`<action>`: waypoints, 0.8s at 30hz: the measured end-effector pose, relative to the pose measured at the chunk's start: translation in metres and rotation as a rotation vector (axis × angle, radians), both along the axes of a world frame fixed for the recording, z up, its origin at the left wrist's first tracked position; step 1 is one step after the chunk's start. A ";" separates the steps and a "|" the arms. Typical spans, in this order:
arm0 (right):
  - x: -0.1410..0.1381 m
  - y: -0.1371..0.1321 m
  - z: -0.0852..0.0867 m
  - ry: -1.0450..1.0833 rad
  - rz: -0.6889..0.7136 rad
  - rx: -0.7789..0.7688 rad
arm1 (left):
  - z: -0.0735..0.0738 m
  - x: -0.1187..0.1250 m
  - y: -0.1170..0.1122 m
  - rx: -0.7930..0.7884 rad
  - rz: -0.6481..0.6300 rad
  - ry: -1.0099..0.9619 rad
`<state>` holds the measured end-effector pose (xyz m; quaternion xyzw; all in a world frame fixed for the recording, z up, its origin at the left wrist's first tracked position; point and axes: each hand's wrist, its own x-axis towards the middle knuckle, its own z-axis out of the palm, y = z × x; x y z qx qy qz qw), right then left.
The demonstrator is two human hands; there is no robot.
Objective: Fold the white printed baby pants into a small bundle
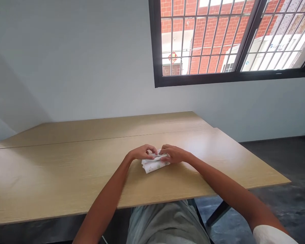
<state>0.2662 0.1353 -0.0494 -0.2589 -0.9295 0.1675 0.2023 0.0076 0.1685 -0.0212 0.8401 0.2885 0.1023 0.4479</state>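
Note:
A small folded white cloth (154, 165) with a faint printed pattern lies on the wooden table (65, 169), a little right of centre. My left hand (142, 152) rests on its left upper edge, fingers curled and pinching the fabric. From the right, my right hand (173, 153) grips the cloth's top edge with bent fingers. The two hands nearly touch over the cloth. Both forearms reach forward from the near edge.
The table is made of two light wood tops joined by a seam (103, 137). A grey wall and a barred black-framed window (231, 40) stand behind. Dark floor (282, 159) lies to the right. My lap in grey trousers (165, 223) is below the table edge.

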 end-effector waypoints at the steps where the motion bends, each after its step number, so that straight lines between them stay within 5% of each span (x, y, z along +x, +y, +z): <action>1: 0.000 -0.001 0.002 0.029 0.020 0.000 | 0.001 -0.002 0.000 -0.009 -0.008 0.021; 5: 0.001 -0.003 0.012 0.161 0.088 -0.028 | 0.010 -0.007 -0.005 0.014 0.035 0.097; 11: 0.010 -0.001 0.033 0.309 0.134 -0.165 | 0.043 -0.028 -0.019 0.134 0.121 -0.027; 20: 0.020 -0.012 0.055 0.476 0.143 -0.335 | 0.049 -0.042 -0.028 -0.219 0.096 -0.460; 24: 0.023 -0.035 0.084 0.298 0.327 -0.421 | 0.071 -0.041 -0.053 -0.318 -0.089 -0.189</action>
